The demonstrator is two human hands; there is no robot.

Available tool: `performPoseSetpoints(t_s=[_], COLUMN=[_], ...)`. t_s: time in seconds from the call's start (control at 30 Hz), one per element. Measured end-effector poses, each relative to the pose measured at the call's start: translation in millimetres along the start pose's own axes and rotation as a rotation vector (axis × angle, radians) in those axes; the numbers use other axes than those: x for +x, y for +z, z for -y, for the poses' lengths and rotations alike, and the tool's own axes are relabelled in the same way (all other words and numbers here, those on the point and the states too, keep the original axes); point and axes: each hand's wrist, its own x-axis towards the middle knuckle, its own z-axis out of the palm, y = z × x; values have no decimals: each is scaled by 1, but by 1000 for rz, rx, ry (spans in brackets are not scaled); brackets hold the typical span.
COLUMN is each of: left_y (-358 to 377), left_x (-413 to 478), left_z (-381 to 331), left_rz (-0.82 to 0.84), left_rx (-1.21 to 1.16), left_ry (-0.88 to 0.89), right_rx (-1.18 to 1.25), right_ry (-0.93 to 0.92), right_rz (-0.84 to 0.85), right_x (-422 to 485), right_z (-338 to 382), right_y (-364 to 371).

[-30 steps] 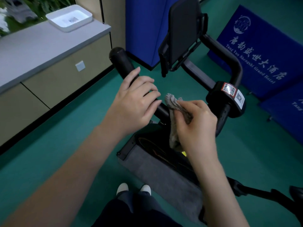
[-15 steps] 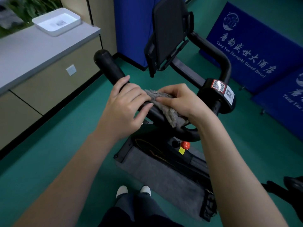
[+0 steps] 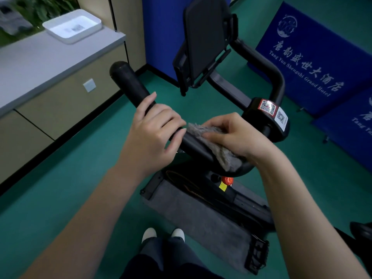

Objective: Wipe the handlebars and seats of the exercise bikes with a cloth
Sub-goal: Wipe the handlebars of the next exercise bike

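Judging by the pose, the likeliest slip was the cloth (image 3: 223, 156) bunching up or sliding off the round handlebar (image 3: 130, 83). Only its upper part lay under the right hand (image 3: 235, 135), while its lower end hung loose over the bend of the bar. A stroke toward the left hand (image 3: 153, 135) would probably run into those fingers. That would leave the strip beneath them unwiped unless that hand moved off. A hard push might also rock the bike.

The left hand gripped the left arm of the bar from above. Its fingers curled over the bar and its thumb lay along it toward the free end. The right hand sat just beside it, fingers bent over the cloth and holding it down on the bar. Its fingertips almost met the left hand's. Whether the right thumb pinched the cloth from underneath could not be told.
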Motion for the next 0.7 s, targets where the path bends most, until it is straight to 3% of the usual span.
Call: performPoseSetpoints(t_s=[0.13,0.23,0.3,0.47,0.6,0.7], left_y=[8,12,12,11,10,10], left_x=[2,2,3,4,3,3], left_z=[-12,-17,-17,-19,-19,-20], left_rz=[50,85,104,123,125,132], left_rx=[-70,-103,-111,-106,-115,-115], left_ry=[22,12,-7,-42,-61,-79], right_rx=[-169,-323,-292,-134,-103,-63], right_ry=[6,40,60,5,-44,-110], right_rz=[-89,-37,-35,-281,-362,-555], right_x=[-19,-28,-33,-30,-42,-59], right_z=[-4,-6,-7,-2,-13,-22], right_y=[-4,-12,-16,8,12,26])
